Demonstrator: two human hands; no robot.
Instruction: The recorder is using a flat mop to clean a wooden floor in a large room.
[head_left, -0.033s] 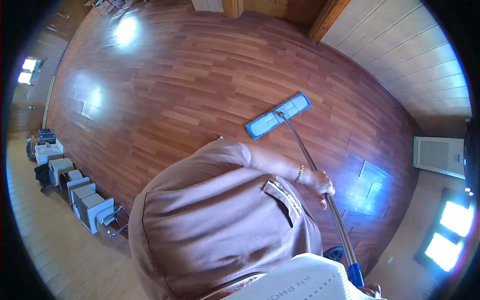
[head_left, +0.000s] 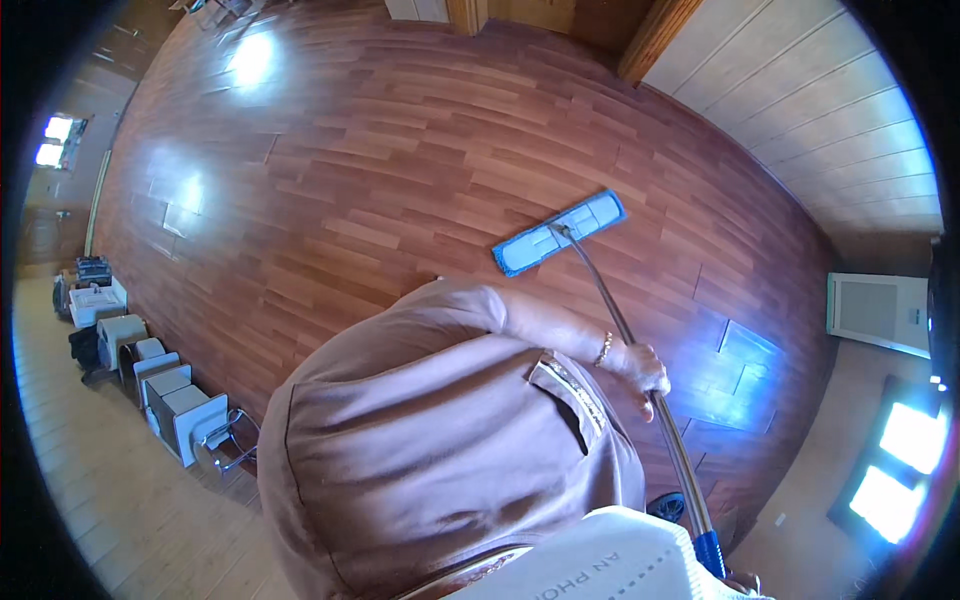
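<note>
- The metal pole (head_left: 607,297) is held by the left hand (head_left: 643,371), with the fingers wrapped around its middle stretch.
- A gold-coloured bracelet (head_left: 604,348) is worn on the wrist just behind that hand.
- The flat blue mop head (head_left: 590,213) is joined to the pole's far end and is laid on the wood-look floor (head_left: 380,170), ahead and to the left of the left hand.
- The blue grip (head_left: 709,555) is set on the pole's near end, behind the left hand.
- The right hand (head_left: 742,582) is seen only in part, beside that grip; whether it is closed cannot be told.
- A dark shoe (head_left: 665,507) is seen behind the left hand, just left of the pole.
- A brown shirt (head_left: 430,430) is seen to the hand's left.
- A bright patch of light is reflected on the floor to the hand's right.
</note>
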